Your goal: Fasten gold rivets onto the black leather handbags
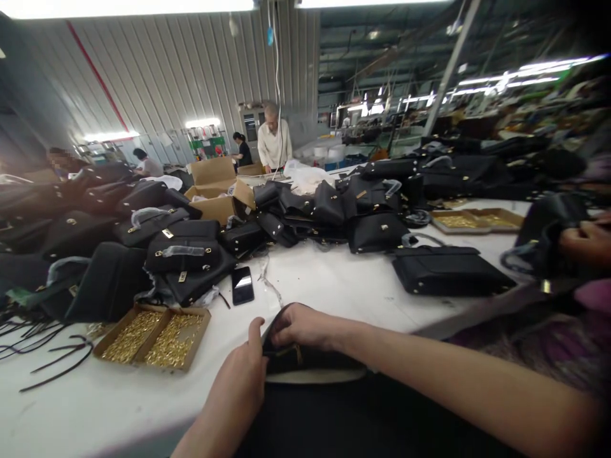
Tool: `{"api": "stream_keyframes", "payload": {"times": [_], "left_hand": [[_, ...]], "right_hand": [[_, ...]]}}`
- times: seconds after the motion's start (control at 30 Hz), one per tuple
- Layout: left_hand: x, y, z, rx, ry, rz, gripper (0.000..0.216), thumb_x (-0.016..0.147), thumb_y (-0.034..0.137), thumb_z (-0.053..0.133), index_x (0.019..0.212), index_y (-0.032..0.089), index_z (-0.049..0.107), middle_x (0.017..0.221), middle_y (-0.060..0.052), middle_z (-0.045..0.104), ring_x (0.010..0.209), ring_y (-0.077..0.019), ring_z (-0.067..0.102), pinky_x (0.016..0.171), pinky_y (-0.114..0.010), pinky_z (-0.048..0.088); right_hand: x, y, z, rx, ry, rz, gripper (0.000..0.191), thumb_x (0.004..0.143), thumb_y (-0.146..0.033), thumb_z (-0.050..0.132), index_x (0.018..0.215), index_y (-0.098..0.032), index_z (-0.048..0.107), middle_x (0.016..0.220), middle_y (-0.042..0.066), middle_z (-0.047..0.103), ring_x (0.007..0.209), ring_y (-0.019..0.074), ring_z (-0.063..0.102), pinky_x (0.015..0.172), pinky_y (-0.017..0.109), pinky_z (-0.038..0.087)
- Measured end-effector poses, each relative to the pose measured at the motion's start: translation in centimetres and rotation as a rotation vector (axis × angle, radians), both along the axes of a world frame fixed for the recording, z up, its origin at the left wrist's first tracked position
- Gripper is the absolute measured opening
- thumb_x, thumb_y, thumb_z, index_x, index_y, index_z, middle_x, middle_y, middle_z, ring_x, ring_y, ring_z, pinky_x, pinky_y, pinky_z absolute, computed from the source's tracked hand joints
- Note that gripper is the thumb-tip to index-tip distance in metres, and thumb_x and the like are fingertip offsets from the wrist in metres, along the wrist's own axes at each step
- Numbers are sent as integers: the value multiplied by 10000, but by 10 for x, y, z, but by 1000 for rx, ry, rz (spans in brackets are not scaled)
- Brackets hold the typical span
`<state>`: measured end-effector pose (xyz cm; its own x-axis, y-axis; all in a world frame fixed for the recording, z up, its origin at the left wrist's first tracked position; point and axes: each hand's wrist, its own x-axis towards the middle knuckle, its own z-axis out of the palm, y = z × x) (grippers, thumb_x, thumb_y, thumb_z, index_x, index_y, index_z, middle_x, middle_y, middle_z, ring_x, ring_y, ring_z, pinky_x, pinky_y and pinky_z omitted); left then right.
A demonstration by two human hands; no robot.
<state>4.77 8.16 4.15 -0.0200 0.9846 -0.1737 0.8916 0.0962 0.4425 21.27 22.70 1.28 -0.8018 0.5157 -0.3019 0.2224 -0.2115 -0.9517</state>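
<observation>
A black handbag [305,362] lies at the near edge of the white table [334,286], partly in my lap. My left hand [241,378] grips its left side, thumb up along the bag's edge. My right hand [300,326] reaches across from the right, its fingers curled over the bag's top rim. A small gold fitting shows on the bag just below my right hand. What the fingertips pinch is hidden.
A cardboard tray of gold hardware [153,336] sits left of my hands, a phone [242,285] beyond it. Piles of black bags [181,254] cover the table's left and back. A flat black bag [449,270] lies right. Another person's hand [589,238] works at far right.
</observation>
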Motion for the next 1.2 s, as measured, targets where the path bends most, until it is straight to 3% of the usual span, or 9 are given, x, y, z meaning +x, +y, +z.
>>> {"api": "stream_keyframes", "payload": {"times": [0.1, 0.43, 0.6, 0.7, 0.83, 0.93, 1.07, 1.2], "left_hand": [[-5, -3, -9, 18, -17, -3, 752, 1025, 84, 454, 1683, 149, 95, 1146, -154, 742, 1077, -342, 710, 869, -408, 438], [-18, -5, -22, 113, -138, -28, 655, 1010, 132, 413, 1644, 174, 252, 1180, -136, 728, 1061, -301, 697, 874, -384, 454], [-19, -4, -20, 138, -193, -45, 637, 985, 106, 426, 1605, 196, 307, 1083, -77, 731, 986, -272, 696, 840, -365, 458], [-20, -3, -22, 140, -193, -49, 642, 977, 98, 435, 1597, 219, 321, 1103, -66, 735, 1005, -261, 703, 851, -358, 463], [-21, -1, -21, 144, -196, -47, 597, 991, 118, 451, 1570, 231, 352, 1107, -64, 724, 967, -245, 705, 811, -349, 453], [-20, 0, -18, 143, -216, -45, 590, 982, 106, 456, 1550, 238, 368, 1096, -56, 720, 964, -237, 704, 820, -348, 456], [-17, 1, -15, 133, -214, -30, 582, 983, 114, 467, 1544, 239, 378, 1118, -68, 723, 1001, -249, 704, 833, -356, 457], [-18, 0, -19, 127, -238, -38, 586, 987, 117, 461, 1548, 257, 371, 1145, -62, 728, 1004, -242, 711, 824, -350, 461]], "right_hand": [[1, 0, 1, -16, -40, -16, 263, 622, -189, 779, 870, -111, 816, 916, 49, 775, 826, 163, 660, 832, 264, 517], [5, -11, 14, 35, -126, -52, 136, 691, -160, 828, 820, -118, 810, 824, 18, 746, 758, 126, 622, 773, 239, 487], [3, -19, 28, -167, -115, -30, 63, 715, -117, 747, 778, -125, 751, 731, -13, 669, 613, 91, 564, 621, 218, 463], [3, -23, 26, -222, -83, -11, 94, 737, -152, 764, 827, -123, 765, 739, -10, 659, 601, 82, 551, 587, 204, 444], [4, -26, 13, -203, -38, -115, 138, 752, -218, 772, 850, -121, 772, 752, 11, 668, 627, 98, 558, 574, 215, 393], [6, -25, 6, -211, 13, -120, 246, 733, -303, 853, 887, -118, 800, 824, 42, 716, 713, 123, 600, 644, 234, 417], [9, -24, 7, -237, 31, -112, 399, 658, -375, 947, 941, -114, 841, 908, 59, 751, 781, 130, 602, 731, 245, 438], [10, -25, 13, -229, 18, -89, 391, 644, -351, 939, 951, -122, 858, 880, 44, 748, 785, 124, 587, 743, 240, 437]]}}
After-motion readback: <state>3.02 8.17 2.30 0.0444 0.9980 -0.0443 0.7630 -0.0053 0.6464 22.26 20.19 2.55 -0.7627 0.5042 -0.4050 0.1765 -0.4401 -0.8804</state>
